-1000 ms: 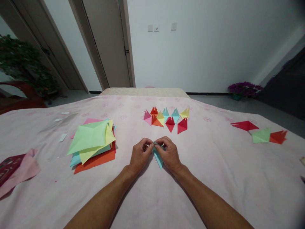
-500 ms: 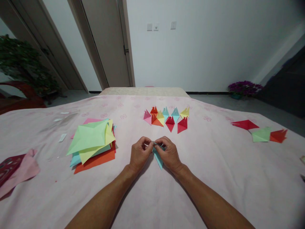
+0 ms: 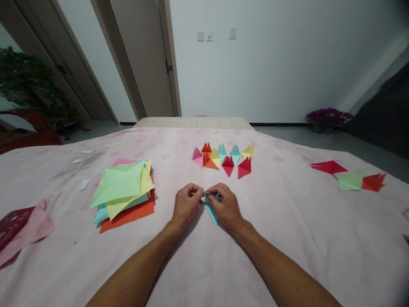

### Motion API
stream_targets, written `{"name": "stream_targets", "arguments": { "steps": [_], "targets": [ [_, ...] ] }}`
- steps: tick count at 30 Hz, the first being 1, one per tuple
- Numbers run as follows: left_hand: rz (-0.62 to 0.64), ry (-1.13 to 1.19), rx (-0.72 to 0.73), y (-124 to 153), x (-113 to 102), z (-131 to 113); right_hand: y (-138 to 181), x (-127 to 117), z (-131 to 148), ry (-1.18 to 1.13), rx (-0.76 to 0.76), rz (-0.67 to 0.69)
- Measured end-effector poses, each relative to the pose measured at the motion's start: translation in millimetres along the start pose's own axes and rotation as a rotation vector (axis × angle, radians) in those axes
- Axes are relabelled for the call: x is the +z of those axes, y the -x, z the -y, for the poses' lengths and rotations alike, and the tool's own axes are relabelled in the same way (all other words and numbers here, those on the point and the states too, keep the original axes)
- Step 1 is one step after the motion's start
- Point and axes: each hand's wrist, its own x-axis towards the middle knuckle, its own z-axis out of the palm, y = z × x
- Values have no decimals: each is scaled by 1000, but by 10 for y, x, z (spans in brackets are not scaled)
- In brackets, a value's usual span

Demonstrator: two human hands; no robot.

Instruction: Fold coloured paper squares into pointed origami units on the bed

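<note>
A folded light-blue paper piece (image 3: 211,212) lies on the pink cloth (image 3: 287,238) between my hands, its point toward me. My left hand (image 3: 187,204) pinches its upper left edge with curled fingers. My right hand (image 3: 226,204) covers and pinches its upper right part. Beyond my hands sits a cluster of several folded paper shapes (image 3: 223,157) in pink, orange, yellow, blue and red. A stack of flat coloured paper sheets (image 3: 124,192), green on top and orange at the bottom, lies to the left of my left hand.
Three more folded pieces, red (image 3: 329,167), green (image 3: 350,181) and orange (image 3: 373,182), lie at the right. A pink sheet and a dark red item (image 3: 22,224) sit at the left edge. Small white scraps (image 3: 83,184) are scattered far left. A door, a plant and a flowerpot stand beyond.
My fingers shifted slightly on the blue paper; my left hand moved a little left. Everything else stayed in place.
</note>
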Motion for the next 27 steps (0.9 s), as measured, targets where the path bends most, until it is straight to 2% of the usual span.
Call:
{"name": "stream_targets", "arguments": {
  "steps": [11,20,27],
  "targets": [
    [42,-38,-62,-31,-25,-34,-5,5,-24,-4,-24,-25],
    [37,236,-254,-5,19,-104,-4,-10,-10,2,2,-16],
    [53,301,-305,-3,1,-117,1,-11,-16,-17,8,-12]
  ]
}}
